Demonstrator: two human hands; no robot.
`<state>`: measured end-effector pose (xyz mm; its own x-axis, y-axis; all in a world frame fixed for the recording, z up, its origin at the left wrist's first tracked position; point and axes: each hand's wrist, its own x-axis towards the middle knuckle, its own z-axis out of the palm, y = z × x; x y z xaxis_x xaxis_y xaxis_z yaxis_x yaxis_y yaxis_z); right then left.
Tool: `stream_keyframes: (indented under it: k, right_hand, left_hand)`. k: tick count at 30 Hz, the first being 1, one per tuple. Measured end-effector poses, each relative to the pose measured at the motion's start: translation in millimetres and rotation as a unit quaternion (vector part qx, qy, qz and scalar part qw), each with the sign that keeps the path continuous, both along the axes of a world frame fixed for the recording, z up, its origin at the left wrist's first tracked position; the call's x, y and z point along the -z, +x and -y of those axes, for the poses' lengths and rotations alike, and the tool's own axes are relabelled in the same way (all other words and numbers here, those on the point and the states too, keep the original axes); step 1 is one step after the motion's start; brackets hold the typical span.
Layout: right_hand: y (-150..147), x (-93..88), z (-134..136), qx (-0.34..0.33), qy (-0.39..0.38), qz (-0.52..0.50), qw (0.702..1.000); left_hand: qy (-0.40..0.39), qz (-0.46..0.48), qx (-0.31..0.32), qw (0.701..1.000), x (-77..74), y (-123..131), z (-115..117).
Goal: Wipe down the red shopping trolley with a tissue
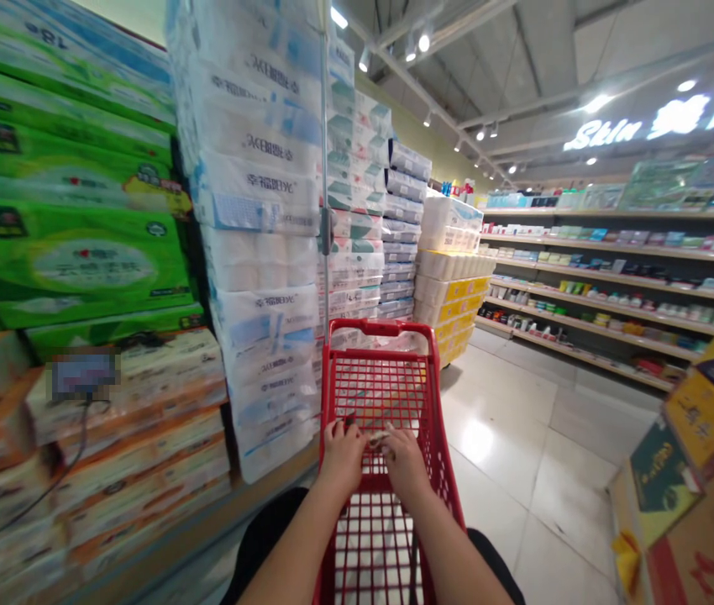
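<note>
A red shopping cart [433, 403] with a grid-like basket stands directly in front of me. My left hand [343, 454] is closed at the middle of the cart, its fingers curled over something I cannot make out. Just to its right, my right hand [405, 460] has its fingers drawn together at a small pale, crumpled item [380, 437], which lies between the two hands. What the item is cannot be made out.
Stacked white paper packs [262, 260] rise close on the left, beside green packs [73, 252]. Yellow-and-white packs [458, 294] stand ahead. Shelves of small goods [615, 290] line the right back. Boxes [703, 428] stand at the right edge of the tiled floor [533, 454].
</note>
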<state>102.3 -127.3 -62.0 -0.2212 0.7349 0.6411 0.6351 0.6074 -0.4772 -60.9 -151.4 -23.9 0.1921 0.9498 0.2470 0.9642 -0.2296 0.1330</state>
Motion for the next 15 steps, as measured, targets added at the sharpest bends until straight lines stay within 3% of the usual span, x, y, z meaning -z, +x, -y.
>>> stream_keyframes:
  k: [5,10,15]
  right_hand:
    - [4.4,-2.8,0.3,0.103,0.0,-0.052,0.993]
    - [0.0,-5.1,4.4,-0.027,-0.019,-0.011,0.999]
    - [0.1,-7.8,4.5,0.08,-0.014,-0.07,0.994]
  left_hand:
    - [-0.019,-0.005,-0.005,1.0,-3.1,0.9,1.5]
    - [-0.009,0.004,0.0,1.0,-2.0,0.5,1.0]
    - [-0.016,0.0,-0.003,1.0,-1.7,0.8,1.1]
